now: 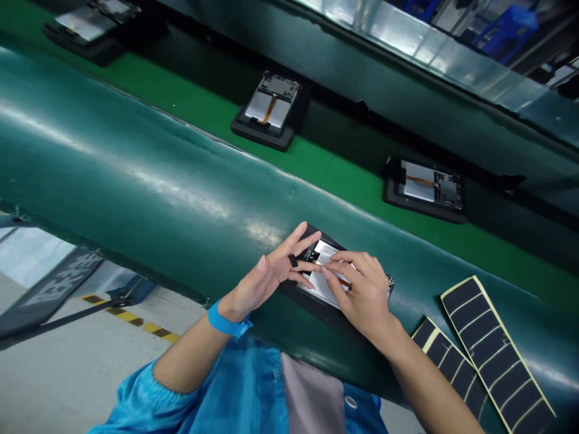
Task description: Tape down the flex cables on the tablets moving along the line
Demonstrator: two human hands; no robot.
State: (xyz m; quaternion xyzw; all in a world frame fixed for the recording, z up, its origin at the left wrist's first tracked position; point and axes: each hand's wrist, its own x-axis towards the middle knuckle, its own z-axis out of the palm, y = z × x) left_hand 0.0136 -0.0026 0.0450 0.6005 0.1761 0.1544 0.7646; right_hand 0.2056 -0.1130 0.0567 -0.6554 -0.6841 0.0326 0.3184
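Note:
An opened handheld device (326, 292) lies in front of me on a dark pad, its silver battery and an orange ribbon cable partly showing. Over its left end, my left hand (266, 278) is open with the fingers spread, and a small black strip (293, 260) sits on one finger. My right hand (362, 289) reaches over the device from the right. Its thumb and fingertips are bent together at the tip of a left finger; whatever is between them is too small to make out. My right palm hides the device's right end.
Beyond the rounded green ledge (181, 175), a green belt (330, 172) carries more opened devices on black pads: one (271, 108) in the middle, one (425, 184) right, one (90, 24) far left. Two sheets of black stickers (497, 349) overlap at right.

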